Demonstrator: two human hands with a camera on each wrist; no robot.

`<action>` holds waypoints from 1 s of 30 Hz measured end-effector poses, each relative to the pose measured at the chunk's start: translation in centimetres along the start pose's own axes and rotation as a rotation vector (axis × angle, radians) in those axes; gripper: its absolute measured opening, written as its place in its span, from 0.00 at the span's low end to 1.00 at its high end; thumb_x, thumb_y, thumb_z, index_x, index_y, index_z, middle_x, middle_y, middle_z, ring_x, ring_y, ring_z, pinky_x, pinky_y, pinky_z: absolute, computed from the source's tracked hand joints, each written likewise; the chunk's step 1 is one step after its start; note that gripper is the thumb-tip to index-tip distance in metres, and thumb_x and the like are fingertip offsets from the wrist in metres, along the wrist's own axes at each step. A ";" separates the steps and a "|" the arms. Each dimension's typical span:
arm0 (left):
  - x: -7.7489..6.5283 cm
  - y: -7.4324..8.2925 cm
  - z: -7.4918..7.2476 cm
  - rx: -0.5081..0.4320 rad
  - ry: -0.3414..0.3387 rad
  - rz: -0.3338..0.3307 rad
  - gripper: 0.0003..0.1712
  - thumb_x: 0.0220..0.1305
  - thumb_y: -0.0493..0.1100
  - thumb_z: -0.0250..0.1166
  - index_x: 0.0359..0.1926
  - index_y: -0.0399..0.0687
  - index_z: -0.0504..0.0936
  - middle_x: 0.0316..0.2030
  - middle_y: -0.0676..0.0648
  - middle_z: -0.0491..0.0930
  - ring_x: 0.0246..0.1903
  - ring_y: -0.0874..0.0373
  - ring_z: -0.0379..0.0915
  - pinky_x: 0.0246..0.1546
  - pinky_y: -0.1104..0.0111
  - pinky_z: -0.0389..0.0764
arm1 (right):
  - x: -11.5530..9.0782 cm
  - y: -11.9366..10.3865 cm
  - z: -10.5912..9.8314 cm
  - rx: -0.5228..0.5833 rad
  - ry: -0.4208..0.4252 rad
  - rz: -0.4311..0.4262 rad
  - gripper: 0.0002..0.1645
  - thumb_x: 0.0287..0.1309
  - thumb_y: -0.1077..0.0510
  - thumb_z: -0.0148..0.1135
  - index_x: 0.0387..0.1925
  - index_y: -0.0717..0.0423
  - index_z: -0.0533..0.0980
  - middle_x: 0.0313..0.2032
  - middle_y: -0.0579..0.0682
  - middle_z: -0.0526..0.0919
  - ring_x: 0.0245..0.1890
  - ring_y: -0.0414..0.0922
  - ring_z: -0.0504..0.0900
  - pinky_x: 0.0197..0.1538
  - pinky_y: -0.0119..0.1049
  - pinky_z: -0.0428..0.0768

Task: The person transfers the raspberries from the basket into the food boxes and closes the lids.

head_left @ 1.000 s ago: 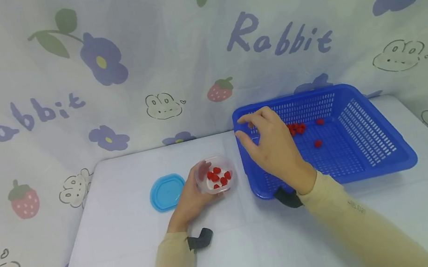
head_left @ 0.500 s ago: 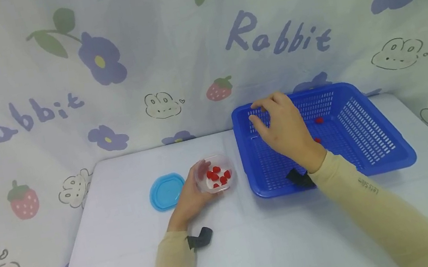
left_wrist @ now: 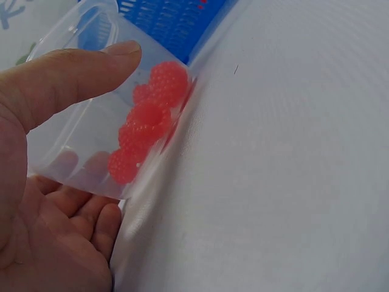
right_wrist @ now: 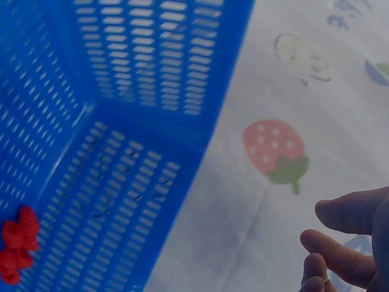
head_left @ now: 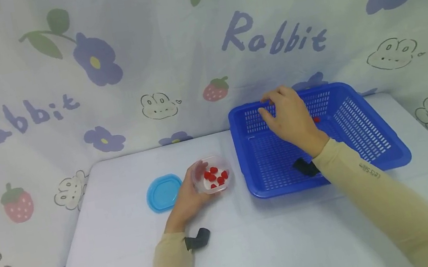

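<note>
My left hand (head_left: 188, 201) holds a clear plastic container (head_left: 227, 186) with the thumb on one side and fingers on the other. Several red toy-like raspberries (left_wrist: 146, 125) lie on its bottom, visible through the wall in the left wrist view. Over the left part of a blue perforated basket (head_left: 270, 162) hovers my right hand (head_left: 290, 118), fingers slightly bent and apart from the thumb, with nothing between them. One raspberry (head_left: 316, 119) shows beside that hand in the head view. The right wrist view shows a cluster of raspberries (right_wrist: 20, 244) in the basket.
A light blue lid (head_left: 164, 193) lies on the white-covered table (head_left: 243, 256), left of the container. Behind the table hangs a printed curtain (head_left: 179, 54). The basket's raised rim stands to the right of the container.
My right hand has moved right and slightly farther back over the basket, now covering the raspberries seen there before. The left hand still holds the container in about the same spot.
</note>
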State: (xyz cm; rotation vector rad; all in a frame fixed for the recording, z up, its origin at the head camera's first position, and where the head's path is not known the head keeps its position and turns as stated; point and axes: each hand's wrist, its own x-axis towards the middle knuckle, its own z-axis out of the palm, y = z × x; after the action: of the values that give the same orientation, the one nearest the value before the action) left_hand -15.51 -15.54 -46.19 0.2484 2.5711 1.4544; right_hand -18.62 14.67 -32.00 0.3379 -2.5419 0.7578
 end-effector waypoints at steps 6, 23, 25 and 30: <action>0.1 0.1 -0.2 0.035 0.001 0.005 0.55 0.38 0.60 0.76 0.66 0.74 0.54 0.60 0.67 0.63 0.64 0.62 0.53 0.58 0.44 0.62 | 0.3 1.3 0.1 0.016 -0.101 0.031 0.16 0.57 0.54 0.61 0.44 0.60 0.78 0.39 0.56 0.76 0.40 0.51 0.74 0.42 0.47 0.74; 0.1 -0.3 -0.1 0.009 0.010 0.019 0.54 0.38 0.57 0.77 0.65 0.74 0.55 0.59 0.67 0.64 0.63 0.63 0.54 0.57 0.45 0.64 | 0.7 5.2 1.3 -0.134 -0.285 0.038 0.18 0.58 0.55 0.59 0.46 0.63 0.76 0.40 0.57 0.76 0.41 0.53 0.74 0.46 0.48 0.74; 0.1 -0.3 -0.2 0.008 0.009 0.018 0.54 0.38 0.56 0.77 0.65 0.74 0.55 0.60 0.67 0.64 0.63 0.63 0.54 0.57 0.45 0.64 | 0.7 5.6 1.4 -0.145 -0.306 0.040 0.19 0.57 0.55 0.59 0.46 0.64 0.76 0.38 0.57 0.76 0.40 0.52 0.74 0.45 0.48 0.74; 0.1 -0.3 -0.2 0.008 0.007 0.021 0.54 0.38 0.56 0.77 0.65 0.74 0.55 0.60 0.66 0.64 0.63 0.63 0.54 0.58 0.44 0.63 | 0.9 6.7 1.5 -0.124 -0.363 0.066 0.18 0.57 0.55 0.60 0.45 0.63 0.77 0.34 0.56 0.77 0.36 0.50 0.74 0.39 0.45 0.74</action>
State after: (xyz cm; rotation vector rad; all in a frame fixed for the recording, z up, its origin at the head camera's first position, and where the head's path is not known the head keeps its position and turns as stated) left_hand -15.64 -15.81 -46.33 0.2729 2.5883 1.4552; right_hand -22.36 19.17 -35.71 0.3811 -2.9376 0.6019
